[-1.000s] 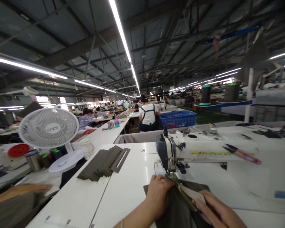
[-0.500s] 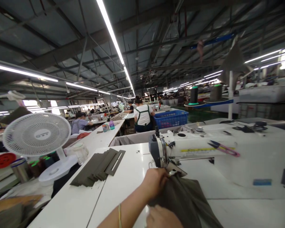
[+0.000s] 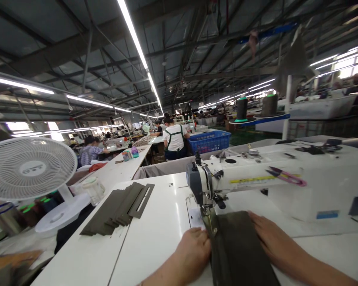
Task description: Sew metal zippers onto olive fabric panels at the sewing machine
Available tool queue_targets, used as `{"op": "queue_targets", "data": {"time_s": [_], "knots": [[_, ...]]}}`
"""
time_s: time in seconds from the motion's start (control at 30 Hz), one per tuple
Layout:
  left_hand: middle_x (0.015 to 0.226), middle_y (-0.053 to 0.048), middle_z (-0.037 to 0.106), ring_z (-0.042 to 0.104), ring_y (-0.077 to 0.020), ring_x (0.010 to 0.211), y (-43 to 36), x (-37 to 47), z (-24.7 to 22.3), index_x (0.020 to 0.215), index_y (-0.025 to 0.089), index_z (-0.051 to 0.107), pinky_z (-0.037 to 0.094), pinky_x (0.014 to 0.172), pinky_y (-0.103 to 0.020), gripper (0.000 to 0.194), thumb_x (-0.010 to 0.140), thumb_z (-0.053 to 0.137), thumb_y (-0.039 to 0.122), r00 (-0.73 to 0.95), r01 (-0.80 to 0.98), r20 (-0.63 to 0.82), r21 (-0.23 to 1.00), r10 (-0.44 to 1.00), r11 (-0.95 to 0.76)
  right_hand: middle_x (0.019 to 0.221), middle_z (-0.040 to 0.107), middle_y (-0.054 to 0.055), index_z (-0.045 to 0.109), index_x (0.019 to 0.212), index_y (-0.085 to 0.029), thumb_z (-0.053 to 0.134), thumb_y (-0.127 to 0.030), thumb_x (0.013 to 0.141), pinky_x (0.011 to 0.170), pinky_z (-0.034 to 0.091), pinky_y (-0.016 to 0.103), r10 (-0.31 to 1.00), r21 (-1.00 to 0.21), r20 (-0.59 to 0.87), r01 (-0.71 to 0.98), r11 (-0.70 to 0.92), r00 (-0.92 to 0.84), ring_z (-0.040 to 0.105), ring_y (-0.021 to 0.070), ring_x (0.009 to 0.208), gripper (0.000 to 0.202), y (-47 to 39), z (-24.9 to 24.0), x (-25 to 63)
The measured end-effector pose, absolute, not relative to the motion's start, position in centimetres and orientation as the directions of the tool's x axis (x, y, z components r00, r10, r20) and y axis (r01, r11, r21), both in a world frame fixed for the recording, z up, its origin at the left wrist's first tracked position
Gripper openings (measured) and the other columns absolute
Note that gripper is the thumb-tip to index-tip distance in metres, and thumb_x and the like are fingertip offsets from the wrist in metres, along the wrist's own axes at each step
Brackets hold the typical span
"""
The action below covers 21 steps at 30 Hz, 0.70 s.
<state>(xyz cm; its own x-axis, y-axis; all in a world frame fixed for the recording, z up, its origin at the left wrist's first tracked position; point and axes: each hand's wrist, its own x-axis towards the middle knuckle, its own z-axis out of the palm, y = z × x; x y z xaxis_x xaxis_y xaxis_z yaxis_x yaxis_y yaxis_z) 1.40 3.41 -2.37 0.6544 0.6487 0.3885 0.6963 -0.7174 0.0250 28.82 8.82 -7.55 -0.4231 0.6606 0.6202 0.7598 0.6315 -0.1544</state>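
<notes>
A dark olive fabric piece (image 3: 238, 246) lies under the needle area of a white sewing machine (image 3: 286, 178), its near part running toward me. My left hand (image 3: 193, 252) is curled at the fabric's left edge, fingers closed on it just in front of the presser foot (image 3: 210, 216). On the other side, my right hand (image 3: 270, 236) rests along the right edge with its fingers stretched out, partly hidden by the cloth. A stack of olive cut pieces (image 3: 116, 208) is fanned out on the white table (image 3: 155, 238) to the left.
A white fan (image 3: 32, 169) stands at left beside a clear jar (image 3: 92, 188). Pink-handled thread snips (image 3: 289, 176) sit on the machine arm. Thread cones (image 3: 241, 109) stand behind it. Beyond are a blue crate (image 3: 210, 141) and a seated person (image 3: 175, 139).
The fabric now lies flatter under the needle area. My left hand has come back toward me from beside the needle; my right hand has moved to the fabric's right edge. The view has shifted slightly.
</notes>
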Motion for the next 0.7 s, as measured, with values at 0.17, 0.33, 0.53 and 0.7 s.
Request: {"op": "queue_targets", "data": {"time_s": [0.17,0.33,0.53,0.7], "knots": [[0.079,-0.006,0.061,0.057,-0.0198,0.075,2.8,1.2,-2.2,0.077,0.016,0.053,0.046,0.072,-0.033,0.011,0.069,0.049,0.010,0.594,0.713,0.423,0.115,0.684,-0.691,0.119,0.060,0.013,0.066,0.108,-0.017,0.039,-0.026,0.084,0.092,0.045,0.047,0.678,-0.265,0.569,0.677,0.687,-0.465,0.056,0.0281,0.109,0.037,8.5,-7.9,28.8],[0.100,-0.008,0.063,0.051,-0.0260,0.105,3.9,2.1,-2.4,0.100,0.017,0.058,0.038,0.093,-0.043,0.028,0.073,0.049,0.013,0.508,0.744,0.424,0.222,0.750,-0.630,0.099,0.068,0.012,0.069,0.094,-0.019,0.037,-0.041,0.085,0.082,0.050,0.038,0.879,-0.682,0.386,0.554,0.477,-0.280,0.063,0.0265,0.092,0.040,9.0,-4.8,27.9],[0.102,-0.010,0.062,0.049,-0.0282,0.108,4.4,2.4,-3.8,0.102,0.016,0.060,0.025,0.104,-0.050,0.034,0.069,0.053,0.021,0.479,0.791,0.388,0.198,0.787,-0.579,0.064,0.065,0.007,0.069,0.081,-0.017,0.034,-0.062,0.078,0.054,0.049,0.032,0.968,-0.905,0.092,0.386,0.179,-0.233,0.062,0.0234,0.059,0.056,12.2,-3.3,27.7],[0.097,-0.008,0.062,0.052,-0.0268,0.100,4.8,2.6,-4.4,0.100,0.019,0.060,0.028,0.103,-0.050,0.033,0.068,0.055,0.024,0.474,0.796,0.423,0.168,0.772,-0.581,0.070,0.066,0.006,0.068,0.076,-0.018,0.042,-0.068,0.073,0.058,0.046,0.031,0.975,-0.859,0.110,0.474,0.191,-0.194,0.061,0.0229,0.064,0.056,12.8,-2.2,27.8]]}}
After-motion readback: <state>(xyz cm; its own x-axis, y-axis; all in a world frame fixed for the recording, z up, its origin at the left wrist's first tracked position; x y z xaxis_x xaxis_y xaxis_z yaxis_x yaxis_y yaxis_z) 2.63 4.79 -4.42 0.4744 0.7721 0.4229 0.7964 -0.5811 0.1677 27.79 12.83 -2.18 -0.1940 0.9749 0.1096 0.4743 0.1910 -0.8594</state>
